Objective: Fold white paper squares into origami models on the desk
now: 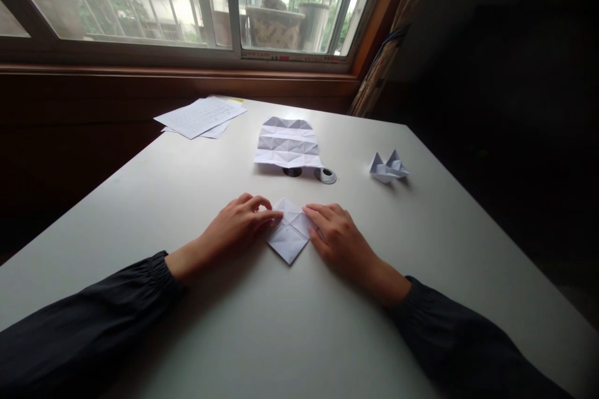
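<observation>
A white paper [289, 243] folded into a small layered square lies on the table, turned so that one corner points toward me. Crease lines cross near its middle. At its left corner, my left hand [241, 218] has thumb and index finger closed on the edge. My right hand [337, 234] grips the right corner, its fingertips on the upper right edge and its thumb lower down. The corners under my fingertips are partly hidden.
Behind the folded square lies a creased paper sheet [287, 143], partly over a dark round hole [292, 172]. Beside it is a ring-shaped grommet [327, 175]. A folded paper boat shape [388, 167] sits at right. Printed sheets [201, 117] are stacked back left, near the window [224, 0].
</observation>
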{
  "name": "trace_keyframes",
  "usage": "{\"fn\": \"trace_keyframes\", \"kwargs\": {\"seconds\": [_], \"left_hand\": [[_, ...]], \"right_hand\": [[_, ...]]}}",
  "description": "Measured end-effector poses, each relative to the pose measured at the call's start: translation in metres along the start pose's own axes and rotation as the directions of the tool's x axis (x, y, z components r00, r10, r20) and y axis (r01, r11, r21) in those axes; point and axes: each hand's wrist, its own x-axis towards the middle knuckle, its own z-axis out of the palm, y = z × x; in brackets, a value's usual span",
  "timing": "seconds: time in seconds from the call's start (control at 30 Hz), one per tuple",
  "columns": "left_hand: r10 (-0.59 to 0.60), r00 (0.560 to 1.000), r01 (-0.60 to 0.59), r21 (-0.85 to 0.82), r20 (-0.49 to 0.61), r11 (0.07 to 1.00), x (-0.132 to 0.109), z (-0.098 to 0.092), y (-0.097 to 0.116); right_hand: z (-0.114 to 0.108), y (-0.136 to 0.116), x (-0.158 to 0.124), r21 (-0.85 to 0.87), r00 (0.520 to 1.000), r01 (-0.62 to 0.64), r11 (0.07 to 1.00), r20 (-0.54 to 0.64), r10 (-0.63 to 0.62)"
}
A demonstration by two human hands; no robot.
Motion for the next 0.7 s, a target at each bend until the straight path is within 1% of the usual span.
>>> {"fn": "trace_keyframes", "kwargs": {"seconds": [0.1, 0.17, 0.2, 0.3, 0.37, 0.43, 0.57, 0.63, 0.7], "left_hand": [[0.044, 0.997, -0.044, -0.002, 0.069, 0.999, 0.000, -0.004, -0.003], [0.045, 0.996, -0.043, -0.030, 0.080, 0.999, -0.001, -0.005, -0.003], [0.025, 0.998, -0.022, -0.054, 0.066, 0.998, -0.001, -0.005, -0.004], [-0.060, 0.998, 0.056, -0.135, -0.024, 0.989, -0.003, -0.002, -0.007], [-0.068, 0.995, 0.055, -0.176, -0.066, 0.983, -0.005, -0.001, -0.011], [-0.023, 0.997, 0.009, -0.201, -0.068, 0.980, -0.007, -0.002, -0.013], [0.114, 0.993, -0.114, -0.238, -0.011, 0.965, -0.012, -0.009, -0.013], [0.147, 0.989, -0.141, -0.254, 0.007, 0.957, -0.013, -0.013, -0.011], [0.156, 0.988, -0.146, -0.269, 0.013, 0.952, -0.012, -0.015, -0.010]], "right_hand": [[0.001, 0.002, -0.003, 0.019, 1.000, -0.025, 0.999, -0.008, 0.025], [0.001, 0.005, -0.004, 0.060, 0.999, -0.031, 0.998, -0.031, 0.033], [0.002, 0.006, -0.005, 0.090, 0.998, -0.031, 0.995, -0.051, 0.036], [0.003, 0.011, -0.007, 0.187, 0.992, -0.025, 0.982, -0.116, 0.048], [0.003, 0.013, -0.009, 0.238, 0.989, -0.012, 0.971, -0.138, 0.046], [0.002, 0.013, -0.011, 0.266, 0.990, 0.005, 0.964, -0.139, 0.033], [0.000, 0.010, -0.016, 0.260, 0.993, 0.047, 0.965, -0.119, -0.016], [-0.001, 0.009, -0.018, 0.242, 0.994, 0.058, 0.968, -0.104, -0.033], [-0.002, 0.008, -0.018, 0.224, 0.995, 0.062, 0.973, -0.084, -0.044]]}}
